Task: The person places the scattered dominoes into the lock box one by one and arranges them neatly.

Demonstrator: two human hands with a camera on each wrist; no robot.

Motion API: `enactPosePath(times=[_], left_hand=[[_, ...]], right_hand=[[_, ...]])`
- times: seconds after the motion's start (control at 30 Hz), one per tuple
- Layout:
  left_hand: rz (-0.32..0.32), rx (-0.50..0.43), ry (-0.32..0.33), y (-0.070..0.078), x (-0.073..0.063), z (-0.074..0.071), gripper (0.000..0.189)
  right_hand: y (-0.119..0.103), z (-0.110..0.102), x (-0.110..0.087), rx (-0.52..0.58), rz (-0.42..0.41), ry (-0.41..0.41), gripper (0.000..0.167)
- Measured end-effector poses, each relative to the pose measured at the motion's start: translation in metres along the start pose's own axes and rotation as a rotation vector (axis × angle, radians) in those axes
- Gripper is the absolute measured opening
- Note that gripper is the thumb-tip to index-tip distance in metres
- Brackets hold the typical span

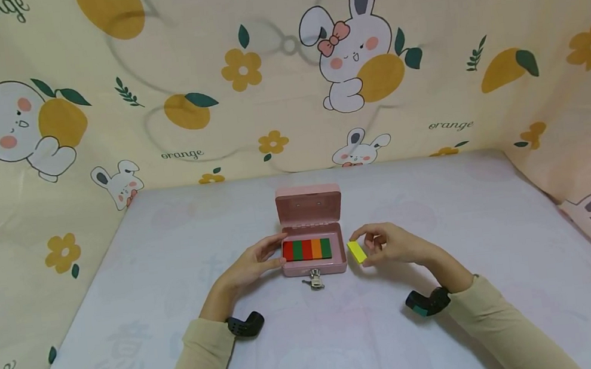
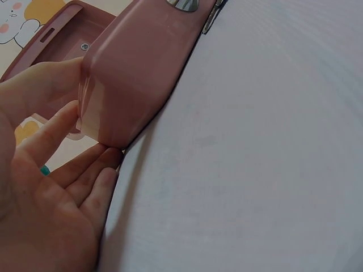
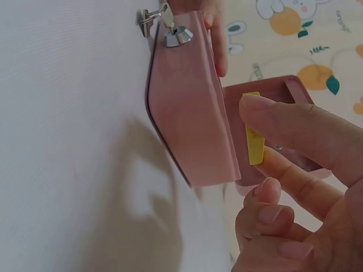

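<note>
A small pink metal cash box stands on the table, its lid raised at the back. Inside, several red, green and orange blocks lie side by side in a row. My left hand touches the box's left side with fairly straight fingers, the thumb near the rim. Just off the box's right side, my right hand pinches a yellow rectangular block between thumb and finger; in the right wrist view the block is seen narrow side on, above the table.
Keys hang from the lock at the box's front. A white cloth covers the table, and a cream fabric backdrop with rabbits and oranges rises behind and at both sides. A dark wrist device is worn on each arm.
</note>
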State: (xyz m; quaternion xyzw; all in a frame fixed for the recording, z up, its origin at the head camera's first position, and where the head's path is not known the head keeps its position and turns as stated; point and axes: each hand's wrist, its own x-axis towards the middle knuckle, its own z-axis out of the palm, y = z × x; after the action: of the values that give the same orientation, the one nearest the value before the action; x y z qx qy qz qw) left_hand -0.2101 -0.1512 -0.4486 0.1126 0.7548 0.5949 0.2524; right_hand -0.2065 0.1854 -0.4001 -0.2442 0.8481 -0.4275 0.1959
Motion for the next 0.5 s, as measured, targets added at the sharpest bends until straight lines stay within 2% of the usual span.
enactPosePath(times=[0.5], left_hand=[[0.001, -0.005, -0.002, 0.0003, -0.0004, -0.0008, 0.061]], right_hand=[[-0.0061, 0.0011, 0.0073, 0.021, 0.004, 0.059, 0.047]])
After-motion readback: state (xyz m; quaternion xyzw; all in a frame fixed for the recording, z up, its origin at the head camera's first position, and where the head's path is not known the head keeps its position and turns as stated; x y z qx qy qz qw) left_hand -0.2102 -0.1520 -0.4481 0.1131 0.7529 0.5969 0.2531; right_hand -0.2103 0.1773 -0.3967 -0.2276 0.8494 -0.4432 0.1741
